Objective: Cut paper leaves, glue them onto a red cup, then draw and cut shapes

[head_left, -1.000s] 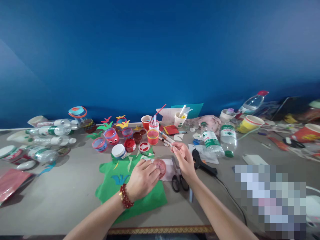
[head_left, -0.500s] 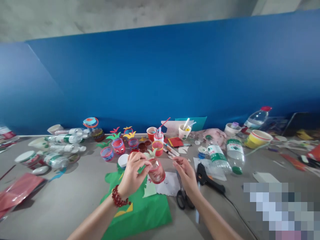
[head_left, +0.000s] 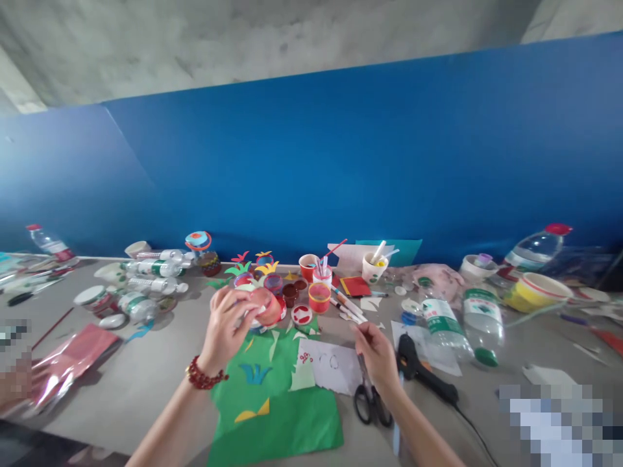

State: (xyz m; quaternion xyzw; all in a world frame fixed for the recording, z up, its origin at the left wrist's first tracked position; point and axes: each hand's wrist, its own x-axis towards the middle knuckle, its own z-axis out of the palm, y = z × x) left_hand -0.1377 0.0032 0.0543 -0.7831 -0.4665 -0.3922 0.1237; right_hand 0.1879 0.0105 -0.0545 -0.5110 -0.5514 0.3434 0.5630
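My left hand (head_left: 228, 318) is closed on the rim of a small red-tinted plastic cup (head_left: 267, 307) with pale pointed paper leaves, tilted among similar decorated cups. My right hand (head_left: 376, 350) has its thumb and fingertips pinched together; anything between them is too small to make out. Black-handled scissors (head_left: 370, 405) lie partly beneath it. Under both arms spreads a green sheet (head_left: 282, 425) bearing a blue paper leaf cutout (head_left: 254, 373) and a yellow paper scrap (head_left: 253, 410). White paper (head_left: 338, 368) with drawn marks lies between my hands.
A black glue gun (head_left: 426, 370) with its cord lies right of my right hand. Clear bottles (head_left: 440, 331) lie beyond it, more at left. Markers (head_left: 348, 305) and paper cups (head_left: 374, 267) stand behind. Another person's hand (head_left: 41, 376) touches red film (head_left: 78, 357) at far left.
My left hand has carried the red-tinted cup left and back, toward the other cups. My right hand stays near the scissors. The view has turned left, revealing another person's hand.
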